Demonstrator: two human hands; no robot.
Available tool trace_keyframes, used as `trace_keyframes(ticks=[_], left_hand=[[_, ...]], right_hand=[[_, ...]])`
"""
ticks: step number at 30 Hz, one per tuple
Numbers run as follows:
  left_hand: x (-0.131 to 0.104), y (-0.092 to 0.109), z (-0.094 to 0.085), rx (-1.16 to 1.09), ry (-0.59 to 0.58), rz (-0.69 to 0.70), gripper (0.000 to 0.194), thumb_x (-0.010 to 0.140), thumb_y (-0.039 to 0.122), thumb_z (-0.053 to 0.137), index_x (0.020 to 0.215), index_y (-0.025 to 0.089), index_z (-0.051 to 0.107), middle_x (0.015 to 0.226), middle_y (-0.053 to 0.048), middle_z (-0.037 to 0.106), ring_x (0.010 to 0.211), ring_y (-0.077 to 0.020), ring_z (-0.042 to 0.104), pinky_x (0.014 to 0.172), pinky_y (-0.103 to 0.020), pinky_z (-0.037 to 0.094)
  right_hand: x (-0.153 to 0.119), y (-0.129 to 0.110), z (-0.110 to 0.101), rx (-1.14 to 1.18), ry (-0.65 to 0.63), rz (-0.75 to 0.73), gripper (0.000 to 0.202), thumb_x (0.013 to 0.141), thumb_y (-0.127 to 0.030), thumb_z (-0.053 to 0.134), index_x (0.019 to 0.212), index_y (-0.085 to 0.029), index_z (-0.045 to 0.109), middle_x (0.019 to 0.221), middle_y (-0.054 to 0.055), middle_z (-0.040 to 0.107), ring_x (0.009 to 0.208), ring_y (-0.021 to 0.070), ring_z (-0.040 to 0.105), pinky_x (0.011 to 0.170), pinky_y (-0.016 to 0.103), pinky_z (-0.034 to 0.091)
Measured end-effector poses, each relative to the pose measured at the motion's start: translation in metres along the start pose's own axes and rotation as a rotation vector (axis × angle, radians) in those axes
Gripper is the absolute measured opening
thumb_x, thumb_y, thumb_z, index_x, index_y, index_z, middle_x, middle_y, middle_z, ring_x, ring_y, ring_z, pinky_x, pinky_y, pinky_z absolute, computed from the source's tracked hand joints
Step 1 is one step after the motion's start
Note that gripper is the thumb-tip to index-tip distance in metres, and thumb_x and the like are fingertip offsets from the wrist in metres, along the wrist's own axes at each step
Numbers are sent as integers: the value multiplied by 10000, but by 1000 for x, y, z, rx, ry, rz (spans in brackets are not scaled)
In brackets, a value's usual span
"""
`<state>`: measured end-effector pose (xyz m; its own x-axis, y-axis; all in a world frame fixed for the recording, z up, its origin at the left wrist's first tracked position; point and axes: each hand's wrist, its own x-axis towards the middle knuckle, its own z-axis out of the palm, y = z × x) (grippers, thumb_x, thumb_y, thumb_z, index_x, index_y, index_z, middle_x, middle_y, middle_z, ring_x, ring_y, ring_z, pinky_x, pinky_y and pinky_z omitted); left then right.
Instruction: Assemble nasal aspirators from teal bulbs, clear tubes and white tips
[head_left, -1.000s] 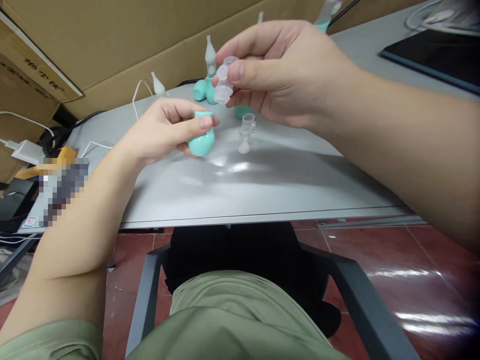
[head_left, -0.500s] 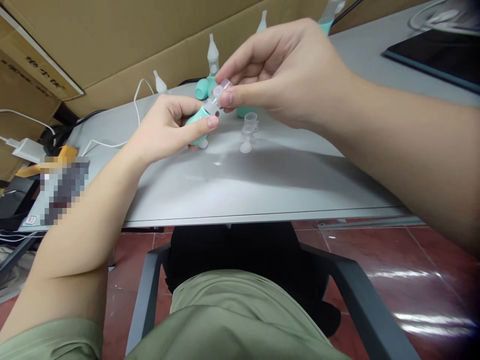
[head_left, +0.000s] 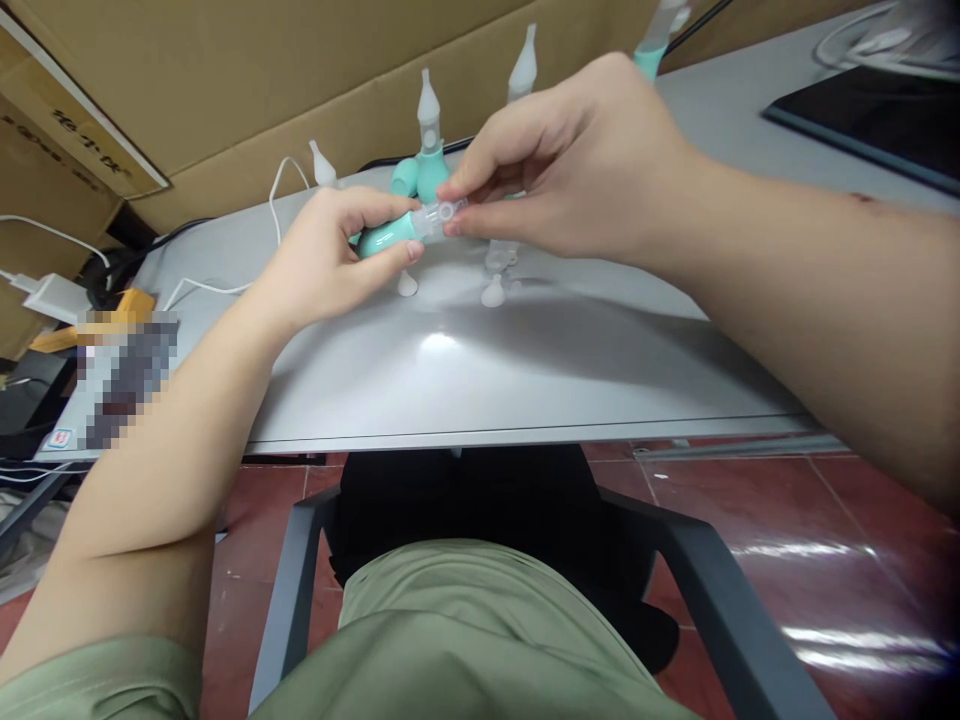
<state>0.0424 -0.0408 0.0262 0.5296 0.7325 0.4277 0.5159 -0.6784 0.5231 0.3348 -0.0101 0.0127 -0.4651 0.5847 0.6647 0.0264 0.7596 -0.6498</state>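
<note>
My left hand [head_left: 319,250] is closed around the teal body [head_left: 382,237] of a nasal aspirator, its clear end pointing right. At that end, the thumb and fingertips of my right hand [head_left: 577,165] pinch the clear plastic cup [head_left: 433,218]. Body and cup lie in one line and touch; whether they are locked together I cannot tell. Below the hands, a small white silicone tip [head_left: 407,285] rests on the table. Another white tip [head_left: 493,292] stands to its right, just in front of a loose clear cup [head_left: 502,255] partly under my right hand.
Behind my hands stands a teal aspirator [head_left: 431,178] with a white nozzle, beside a teal piece [head_left: 404,177]. More nozzles [head_left: 523,72] and an aspirator [head_left: 651,58] line the cardboard wall [head_left: 300,70]. A white cable [head_left: 217,290] runs at left; a dark flat device [head_left: 870,120] lies at right.
The held aspirator has swung from slanting upward to nearly level. My right hand has come down slightly with the clear cup, which is now in line with the teal body.
</note>
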Motion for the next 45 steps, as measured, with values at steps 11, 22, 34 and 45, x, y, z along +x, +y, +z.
trace_keyframes(ticks=[11,22,34,45], left_hand=[[2,-15,2,104,10,50,185,969,351,914,1127,279,979,980,-57,806,1016,-348,842,1104,-553,733],[1,-2,6,54,33,17,181,1004,365,873,1102,251,974,1002,-61,843,985,-330,828,1039,-503,719],[1,-4,6,91,-23,13,244,1008,486,961,1112,266,968,930,-45,822,1002,-337,836,1048,-498,732],[9,-23,-9,-97,95,-46,823,950,914,1040,1472,294,903,1243,-39,932,981,-253,747,903,-506,659]], right_hand=[[-4,-18,11,-139,-6,14,359,961,10,1074,830,-290,927,824,-78,775,747,35,650,676,-25,580],[-3,-3,12,-75,-5,40,393,926,6,1125,867,-335,940,875,-111,818,804,15,713,768,-29,581],[-5,0,17,-61,-55,61,328,915,-57,1107,878,-318,912,912,-63,814,875,109,766,833,71,711],[-8,-6,25,-241,66,5,248,1077,-216,1002,1207,-358,847,1337,-5,859,1062,223,756,1188,278,706]])
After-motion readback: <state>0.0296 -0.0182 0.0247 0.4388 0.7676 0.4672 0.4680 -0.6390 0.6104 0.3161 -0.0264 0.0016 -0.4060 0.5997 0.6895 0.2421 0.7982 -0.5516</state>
